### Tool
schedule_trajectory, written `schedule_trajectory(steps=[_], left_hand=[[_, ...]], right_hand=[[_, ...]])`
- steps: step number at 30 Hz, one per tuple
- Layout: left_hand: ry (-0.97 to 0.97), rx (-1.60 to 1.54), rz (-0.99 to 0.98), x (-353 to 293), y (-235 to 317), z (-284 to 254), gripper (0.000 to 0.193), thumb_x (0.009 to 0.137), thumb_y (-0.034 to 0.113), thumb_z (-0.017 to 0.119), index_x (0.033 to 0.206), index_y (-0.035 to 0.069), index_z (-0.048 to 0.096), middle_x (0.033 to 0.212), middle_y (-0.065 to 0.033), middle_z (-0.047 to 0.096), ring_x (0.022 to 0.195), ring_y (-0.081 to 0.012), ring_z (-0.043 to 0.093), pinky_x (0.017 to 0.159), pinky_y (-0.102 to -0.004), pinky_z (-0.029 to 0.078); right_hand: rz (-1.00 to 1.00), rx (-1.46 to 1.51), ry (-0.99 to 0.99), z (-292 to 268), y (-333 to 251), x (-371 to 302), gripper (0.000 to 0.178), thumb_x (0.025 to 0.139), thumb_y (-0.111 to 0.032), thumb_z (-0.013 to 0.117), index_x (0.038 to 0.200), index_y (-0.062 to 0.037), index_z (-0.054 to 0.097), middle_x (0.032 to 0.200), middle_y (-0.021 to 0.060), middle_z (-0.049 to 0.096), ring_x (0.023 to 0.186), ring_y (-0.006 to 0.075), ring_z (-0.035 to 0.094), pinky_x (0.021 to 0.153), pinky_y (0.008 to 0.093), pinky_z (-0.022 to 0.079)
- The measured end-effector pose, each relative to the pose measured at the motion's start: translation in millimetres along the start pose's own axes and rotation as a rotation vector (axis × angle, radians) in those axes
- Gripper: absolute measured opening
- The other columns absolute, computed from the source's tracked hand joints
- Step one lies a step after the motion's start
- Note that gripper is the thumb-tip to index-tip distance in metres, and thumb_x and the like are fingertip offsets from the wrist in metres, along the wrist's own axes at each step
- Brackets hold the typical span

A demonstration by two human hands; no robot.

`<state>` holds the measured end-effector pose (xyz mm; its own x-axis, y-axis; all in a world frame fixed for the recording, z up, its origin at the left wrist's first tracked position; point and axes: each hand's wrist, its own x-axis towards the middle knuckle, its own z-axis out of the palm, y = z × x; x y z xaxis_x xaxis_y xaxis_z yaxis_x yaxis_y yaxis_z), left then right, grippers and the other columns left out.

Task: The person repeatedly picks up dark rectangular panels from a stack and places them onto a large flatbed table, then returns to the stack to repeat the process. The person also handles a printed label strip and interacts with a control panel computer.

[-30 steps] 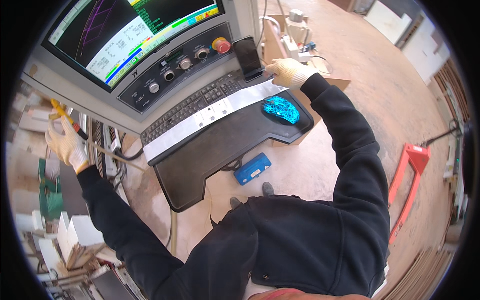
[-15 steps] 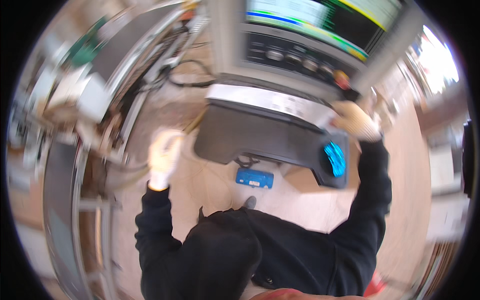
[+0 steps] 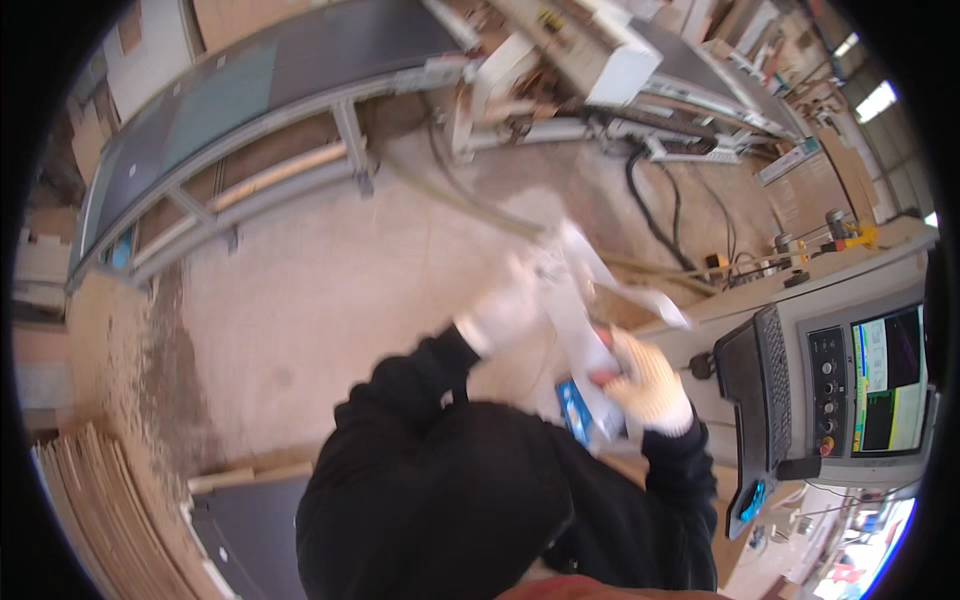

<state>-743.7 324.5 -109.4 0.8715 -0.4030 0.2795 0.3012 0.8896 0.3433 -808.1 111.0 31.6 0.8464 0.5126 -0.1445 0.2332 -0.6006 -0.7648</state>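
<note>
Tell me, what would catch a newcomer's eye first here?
Mid-frame, two gloved hands, the left hand and right hand, hold a long white paper strip, blurred. At the right edge glows a control console with a bright screen and keyboard; a long conveyor table crosses the upper left.

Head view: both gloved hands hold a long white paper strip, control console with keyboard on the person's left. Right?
Not quite. In the head view the control console is on the person's right. The left hand and right hand, both gloved, do hold the white paper strip.
</note>
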Motion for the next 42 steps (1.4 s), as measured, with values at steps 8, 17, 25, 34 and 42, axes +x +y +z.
schedule_trajectory(steps=[8,17,25,34,42], left_hand=[[0.776,0.313,0.618,-138.3,224.3,-45.6,0.025,0.103,0.024,0.064,0.121,0.008,0.063,0.109,-0.0019,0.068,0.100,-0.0130,0.066,0.089,-0.0332,0.054],[1.043,0.478,0.720,-180.2,330.1,-85.8,0.021,0.103,0.025,0.064,0.111,0.006,0.066,0.098,-0.0020,0.069,0.088,-0.0116,0.067,0.075,-0.0293,0.054],[1.284,0.584,0.399,-133.1,465.5,-196.8,0.027,0.101,0.031,0.065,0.106,0.004,0.069,0.087,-0.0007,0.069,0.069,-0.0105,0.063,0.057,-0.0274,0.048],[1.540,0.853,0.488,-80.6,602.3,-297.5,0.029,0.102,0.031,0.062,0.095,0.004,0.068,0.075,-0.0004,0.065,0.060,-0.0085,0.057,0.049,-0.0263,0.041],[1.802,1.323,1.018,-140.0,806.4,-364.5,0.029,0.105,0.025,0.061,0.100,-0.003,0.070,0.087,-0.0083,0.072,0.068,-0.0110,0.063,0.060,-0.0280,0.050]], right_hand=[[-0.128,0.006,-0.662,116.7,-37.9,201.8,0.053,0.084,-0.001,0.066,0.137,-0.0015,0.058,0.110,0.0155,0.071,0.094,0.0176,0.070,0.083,0.0318,0.055],[-0.465,0.441,-0.580,275.6,-131.5,396.6,0.059,0.090,-0.002,0.071,0.145,-0.0071,0.052,0.110,0.0062,0.069,0.091,0.0118,0.067,0.079,0.0287,0.055],[-0.723,0.212,-0.390,310.6,-157.6,591.1,0.022,0.086,-0.011,0.070,0.108,-0.0050,0.068,0.088,0.0177,0.071,0.083,0.0342,0.072,0.073,0.0396,0.057],[-0.980,0.145,-0.050,355.2,-188.7,771.6,0.015,0.086,-0.016,0.072,0.093,-0.0049,0.066,0.088,0.0164,0.068,0.080,0.0361,0.068,0.075,0.0420,0.056],[-0.198,0.612,0.051,384.7,-177.9,1014.7,0.011,0.091,-0.008,0.065,0.098,0.0002,0.065,0.089,0.0089,0.070,0.083,0.0150,0.064,0.075,0.0312,0.052]])
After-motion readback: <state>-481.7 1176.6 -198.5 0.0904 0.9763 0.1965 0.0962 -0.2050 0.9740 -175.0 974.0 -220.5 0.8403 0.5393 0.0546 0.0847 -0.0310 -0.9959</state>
